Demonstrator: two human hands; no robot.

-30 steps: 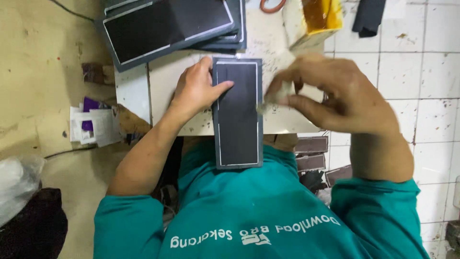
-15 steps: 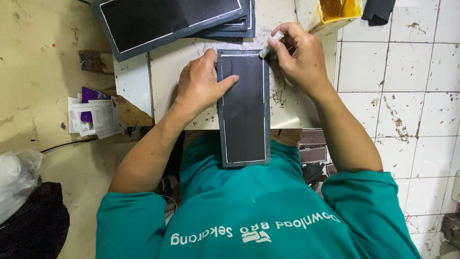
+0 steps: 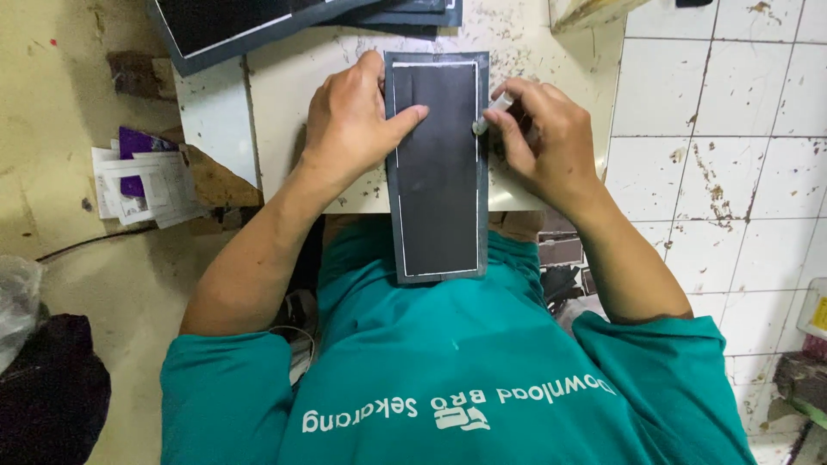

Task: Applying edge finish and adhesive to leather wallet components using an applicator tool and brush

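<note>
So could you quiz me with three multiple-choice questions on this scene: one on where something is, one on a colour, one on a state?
1. Where does the left hand rest?
A. on the dark panel's left edge
B. on the floor
C. on the tiled wall

2. What colour is the shirt?
A. red
B. teal
C. yellow

3. How does the right hand stand?
A. open and flat
B. out of view
C. pinched on a small white tool

Answers:
1. A: the palm lies on the table with the thumb pressing the panel.
2. B: the sleeves and chest are teal green.
3. C: the fingers grip the white tool with its tip at the panel's right edge.
</note>
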